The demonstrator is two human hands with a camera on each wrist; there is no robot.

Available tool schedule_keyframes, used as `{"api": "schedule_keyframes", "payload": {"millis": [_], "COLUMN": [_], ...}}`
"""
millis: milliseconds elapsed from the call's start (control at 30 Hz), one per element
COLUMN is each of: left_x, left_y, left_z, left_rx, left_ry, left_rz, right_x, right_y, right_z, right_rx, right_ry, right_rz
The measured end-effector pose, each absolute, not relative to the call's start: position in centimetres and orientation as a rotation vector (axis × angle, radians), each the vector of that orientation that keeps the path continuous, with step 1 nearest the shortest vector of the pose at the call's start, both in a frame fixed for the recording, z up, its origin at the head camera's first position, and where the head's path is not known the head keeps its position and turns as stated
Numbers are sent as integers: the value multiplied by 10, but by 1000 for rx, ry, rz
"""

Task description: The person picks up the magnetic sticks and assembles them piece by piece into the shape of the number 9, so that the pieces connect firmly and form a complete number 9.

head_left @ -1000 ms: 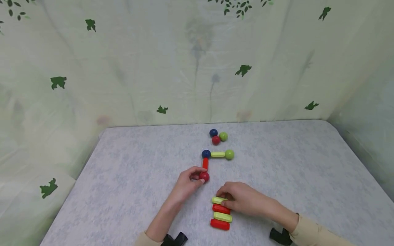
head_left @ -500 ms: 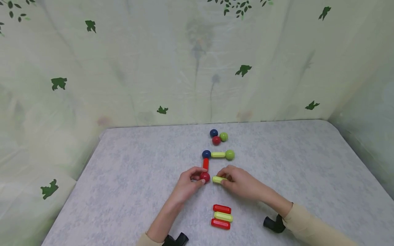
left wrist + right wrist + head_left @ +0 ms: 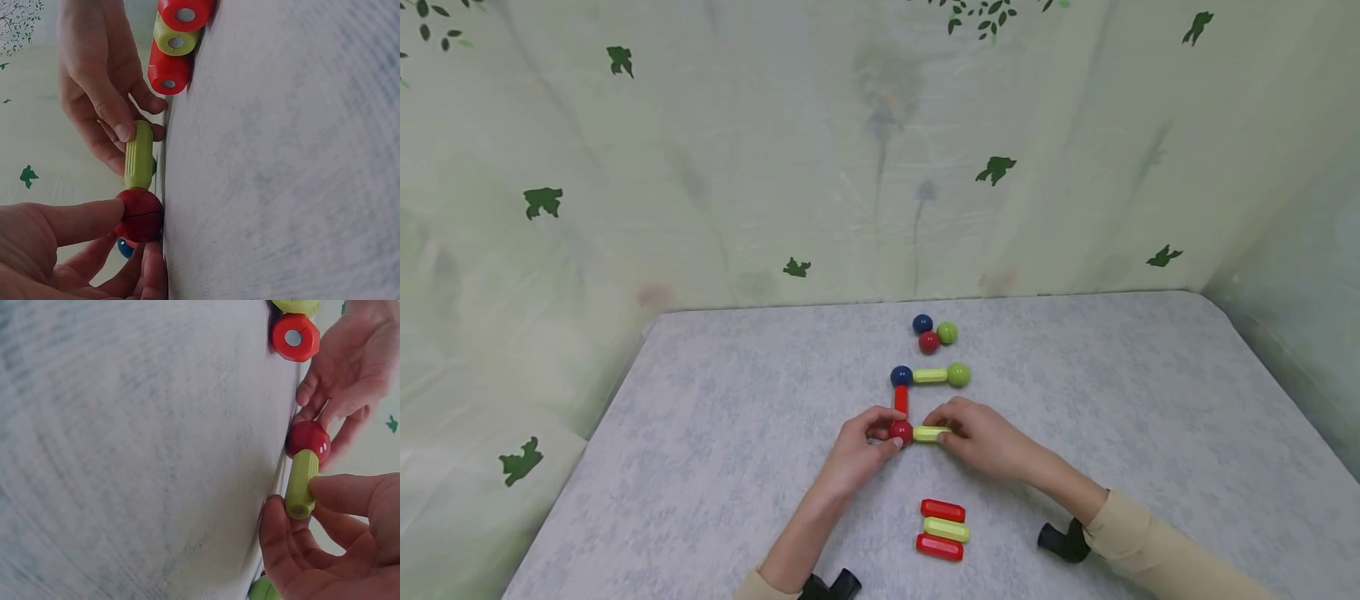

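Over the mottled grey table (image 3: 737, 400), the right hand (image 3: 988, 442) comes in from the right side and the left hand (image 3: 861, 450) from the lower left, both low with curled fingers facing each other. The right thumb and fingertips pinch the outer part of a yellow-green bar (image 3: 139, 159), which lies crosswise between the hands, its inner end touching a red ball (image 3: 142, 215). The left thumb and fingers pinch that ball, just below a red bar (image 3: 901, 402).
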State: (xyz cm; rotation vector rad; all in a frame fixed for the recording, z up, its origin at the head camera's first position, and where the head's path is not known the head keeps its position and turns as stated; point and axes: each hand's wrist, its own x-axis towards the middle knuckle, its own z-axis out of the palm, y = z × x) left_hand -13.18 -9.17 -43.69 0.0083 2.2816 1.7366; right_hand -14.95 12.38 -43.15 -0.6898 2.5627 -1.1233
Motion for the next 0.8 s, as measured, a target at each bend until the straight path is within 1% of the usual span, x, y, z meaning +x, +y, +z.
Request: {"api": "schedule_keyframes", "payload": {"millis": [300,533,800], "left_x": [-133,-131,-132], "left_y": [-91,-92,-91], "left_z": [-439,-438,-439], "left_rx": [23,15,5], "left_ry": [2291,2277,2278], "left_rz": [1736,1740,1741], "right_x": [-148,-144,-123], "right_y": [127,128,132], "right_z": [-434,-432,-424], "right_rx": [-734,-653,-629], "right_ry": [2612,2674,2673], "right_rz": [-1173,-1194,-1199]}}
